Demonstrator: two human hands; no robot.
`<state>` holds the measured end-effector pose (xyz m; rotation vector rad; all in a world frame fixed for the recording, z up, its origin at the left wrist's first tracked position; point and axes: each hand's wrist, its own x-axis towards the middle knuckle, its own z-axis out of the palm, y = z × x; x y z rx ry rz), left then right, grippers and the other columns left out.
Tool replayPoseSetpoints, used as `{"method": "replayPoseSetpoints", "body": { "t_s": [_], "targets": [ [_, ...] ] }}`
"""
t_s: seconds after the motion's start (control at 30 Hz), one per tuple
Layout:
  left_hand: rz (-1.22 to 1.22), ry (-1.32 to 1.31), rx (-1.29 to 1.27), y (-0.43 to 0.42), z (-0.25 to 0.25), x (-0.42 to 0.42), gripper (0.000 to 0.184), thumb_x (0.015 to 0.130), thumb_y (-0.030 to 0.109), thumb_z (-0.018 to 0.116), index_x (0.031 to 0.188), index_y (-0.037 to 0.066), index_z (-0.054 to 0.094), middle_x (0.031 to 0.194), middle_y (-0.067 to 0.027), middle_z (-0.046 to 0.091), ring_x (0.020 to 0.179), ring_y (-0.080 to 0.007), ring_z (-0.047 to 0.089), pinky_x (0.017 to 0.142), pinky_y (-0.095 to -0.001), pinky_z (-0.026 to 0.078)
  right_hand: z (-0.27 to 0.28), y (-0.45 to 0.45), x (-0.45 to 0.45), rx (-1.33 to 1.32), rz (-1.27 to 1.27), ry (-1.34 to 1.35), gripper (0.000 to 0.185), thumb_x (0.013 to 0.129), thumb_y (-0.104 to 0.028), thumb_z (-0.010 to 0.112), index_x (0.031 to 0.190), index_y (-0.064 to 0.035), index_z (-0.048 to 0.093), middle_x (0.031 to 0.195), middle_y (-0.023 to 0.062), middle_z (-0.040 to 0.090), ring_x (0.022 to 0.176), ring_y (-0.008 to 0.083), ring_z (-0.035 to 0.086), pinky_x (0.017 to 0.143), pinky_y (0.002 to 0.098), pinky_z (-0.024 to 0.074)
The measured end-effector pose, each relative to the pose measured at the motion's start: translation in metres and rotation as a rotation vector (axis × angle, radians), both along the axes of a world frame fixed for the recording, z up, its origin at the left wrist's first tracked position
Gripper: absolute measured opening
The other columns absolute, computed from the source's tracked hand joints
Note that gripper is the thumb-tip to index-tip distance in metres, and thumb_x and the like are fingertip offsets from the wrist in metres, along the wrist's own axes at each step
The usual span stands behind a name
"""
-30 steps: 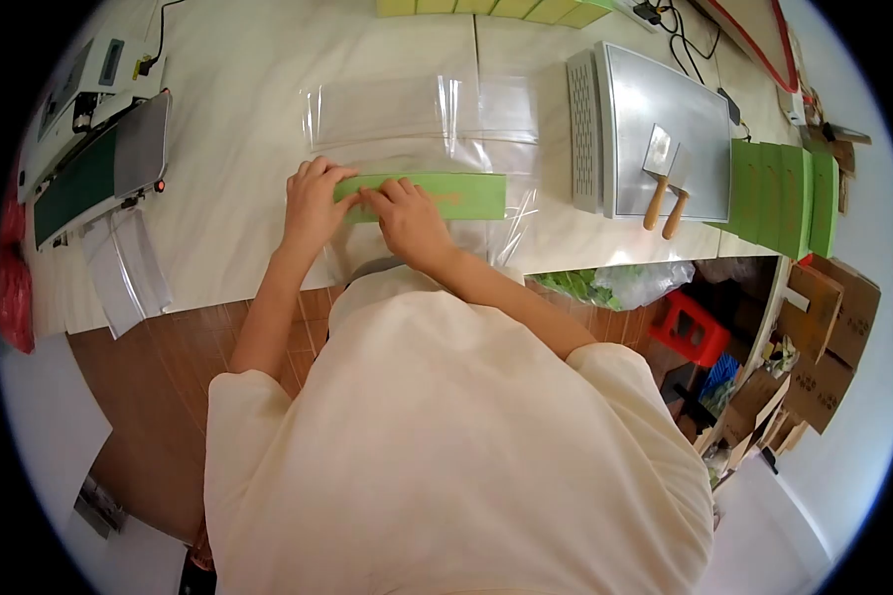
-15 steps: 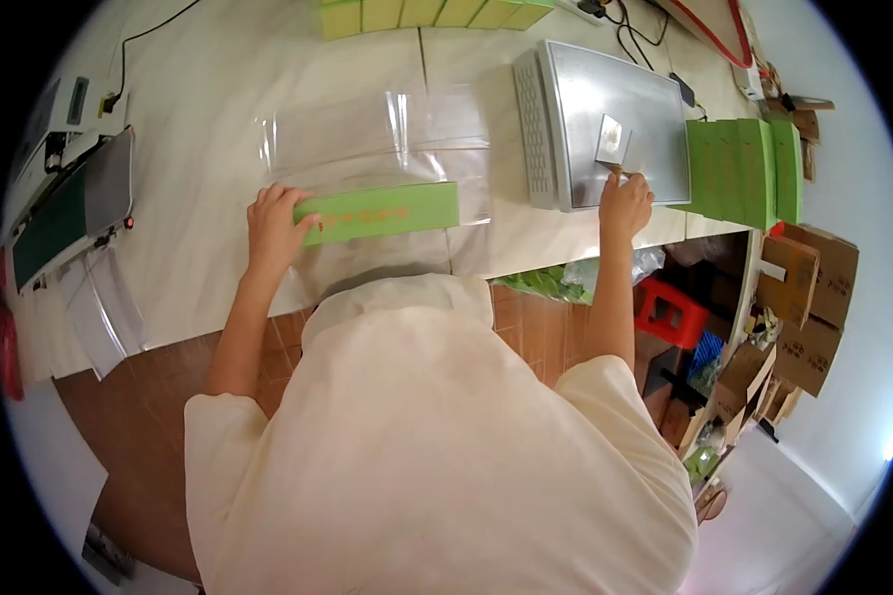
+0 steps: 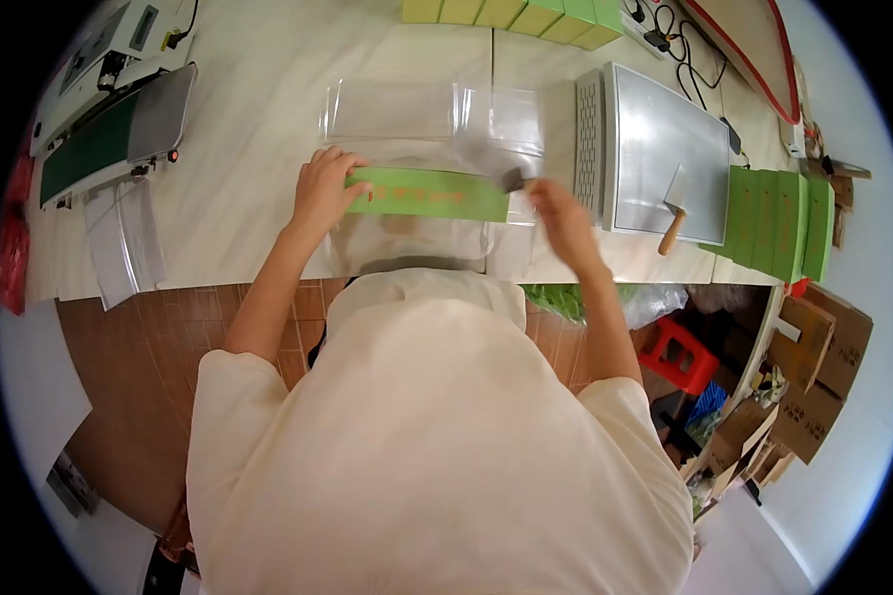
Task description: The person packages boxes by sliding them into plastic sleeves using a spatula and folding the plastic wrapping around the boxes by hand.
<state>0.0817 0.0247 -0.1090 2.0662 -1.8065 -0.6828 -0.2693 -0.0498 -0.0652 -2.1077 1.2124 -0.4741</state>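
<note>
A long green box [image 3: 427, 193] with orange print lies crosswise on clear plastic film [image 3: 392, 109]. My left hand [image 3: 327, 186] grips its left end, thumb on the printed side and fingers over the back edge. At the box's right end, my right hand [image 3: 564, 223] is closed round a small blurred tool [image 3: 513, 179]. It looks like a scraper with a dark part and a smeared grey blade over the film. Another scraper [image 3: 674, 203] with a wooden handle rests on the flat metal-topped appliance [image 3: 655, 129], its handle reaching past the front edge.
Green boxes [image 3: 774, 223] stand in a row right of the appliance, and more boxes [image 3: 511, 15] line the back. A machine with a green belt [image 3: 89, 159] is at the left. Cables [image 3: 690, 59] run behind. A red stool [image 3: 680, 355] and cardboard boxes [image 3: 814, 387] are lower right.
My right hand has moved left from the metal top to the box's right end, carrying a tool. One scraper is left on the metal top. My left hand still holds the box; the view has shifted.
</note>
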Motion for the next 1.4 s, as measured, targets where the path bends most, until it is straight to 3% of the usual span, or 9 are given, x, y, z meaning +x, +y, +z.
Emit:
{"method": "replayPoseSetpoints", "body": {
  "t_s": [0.1, 0.23, 0.6, 0.8, 1.03, 1.1, 1.23, 1.3, 1.4],
  "targets": [
    [0.009, 0.019, -0.001, 0.001, -0.001, 0.001, 0.027, 0.074, 0.02, 0.077, 0.098, 0.014, 0.069, 0.087, -0.0004, 0.057, 0.094, -0.0216, 0.054, 0.078, -0.0377, 0.041, -0.005, 0.015, 0.046, -0.01, 0.38, -0.041, 0.011, 0.089, -0.015, 0.062, 0.092, -0.0045, 0.062, 0.087, 0.0121, 0.064, 0.081, 0.0342, 0.061, 0.069, 0.0426, 0.0484],
    [0.003, 0.034, -0.01, 0.001, 0.0, 0.002, 0.028, 0.074, 0.02, 0.077, 0.1, 0.015, 0.068, 0.083, -0.0006, 0.056, 0.09, -0.0216, 0.054, 0.076, -0.038, 0.041, -0.006, 0.016, 0.066, 0.021, 0.53, -0.012, 0.012, 0.089, -0.018, 0.062, 0.093, -0.0063, 0.061, 0.084, 0.009, 0.064, 0.078, 0.0321, 0.06, 0.066, 0.0434, 0.0476],
    [0.038, 0.041, -0.01, 0.003, -0.006, 0.0, 0.029, 0.075, 0.022, 0.077, 0.103, 0.017, 0.068, 0.08, -0.0002, 0.054, 0.086, -0.0207, 0.053, 0.074, -0.0354, 0.04, -0.014, -0.009, 0.061, 0.042, 0.301, 0.149, 0.015, 0.092, -0.024, 0.058, 0.098, -0.0116, 0.063, 0.085, 0.0074, 0.065, 0.078, 0.0312, 0.062, 0.066, 0.0405, 0.0505],
    [0.048, 0.045, -0.014, 0.005, -0.001, -0.005, 0.028, 0.075, 0.021, 0.076, 0.102, 0.017, 0.068, 0.078, 0.0004, 0.053, 0.084, -0.021, 0.052, 0.073, -0.036, 0.04, -0.028, 0.003, 0.062, -0.104, 0.12, 0.122, 0.015, 0.093, -0.025, 0.057, 0.098, -0.0114, 0.063, 0.086, 0.0095, 0.066, 0.079, 0.0317, 0.063, 0.066, 0.0421, 0.0505],
    [0.05, 0.041, 0.01, 0.005, 0.001, -0.004, 0.025, 0.075, 0.02, 0.076, 0.098, 0.016, 0.069, 0.079, -0.001, 0.057, 0.086, -0.0226, 0.055, 0.073, -0.038, 0.042, -0.032, 0.012, 0.074, -0.078, -0.102, 0.135, 0.02, 0.094, -0.025, 0.054, 0.101, -0.0081, 0.061, 0.089, 0.0117, 0.066, 0.083, 0.0335, 0.063, 0.07, 0.0443, 0.0501],
    [0.049, 0.04, 0.003, 0.003, -0.001, -0.004, 0.026, 0.075, 0.02, 0.077, 0.099, 0.015, 0.069, 0.079, -0.0011, 0.057, 0.086, -0.0227, 0.055, 0.073, -0.0385, 0.042, -0.032, 0.018, 0.077, -0.056, -0.233, 0.179, 0.02, 0.095, -0.024, 0.053, 0.1, -0.0055, 0.059, 0.091, 0.0131, 0.066, 0.086, 0.0352, 0.063, 0.072, 0.0454, 0.0496],
    [0.022, 0.053, -0.011, 0.004, 0.0, 0.002, 0.026, 0.074, 0.02, 0.077, 0.098, 0.014, 0.069, 0.078, -0.0011, 0.056, 0.084, -0.023, 0.055, 0.072, -0.0392, 0.043, -0.028, 0.055, 0.084, 0.01, -0.439, 0.022, 0.021, 0.1, -0.025, 0.047, 0.107, -0.0061, 0.054, 0.088, 0.0221, 0.064, 0.078, 0.0434, 0.06, 0.066, 0.0515, 0.0464],
    [-0.017, 0.045, -0.013, 0.005, 0.002, -0.002, 0.026, 0.074, 0.02, 0.077, 0.097, 0.014, 0.069, 0.078, -0.0013, 0.056, 0.084, -0.0231, 0.055, 0.071, -0.0389, 0.043, -0.014, 0.082, 0.09, 0.13, -0.413, 0.0, 0.023, 0.101, -0.026, 0.044, 0.11, -0.0058, 0.051, 0.085, 0.0258, 0.063, 0.076, 0.0472, 0.058, 0.065, 0.0536, 0.0447],
    [-0.014, 0.076, 0.014, 0.0, 0.002, 0.0, 0.026, 0.073, 0.019, 0.078, 0.097, 0.013, 0.068, 0.076, -0.0017, 0.056, 0.082, -0.0235, 0.055, 0.07, -0.0379, 0.043, -0.028, 0.126, 0.101, 0.065, -0.297, -0.016, 0.021, 0.101, -0.023, 0.045, 0.109, -0.0041, 0.048, 0.082, 0.0254, 0.063, 0.07, 0.0469, 0.059, 0.06, 0.0536, 0.0462]
  ]
}}
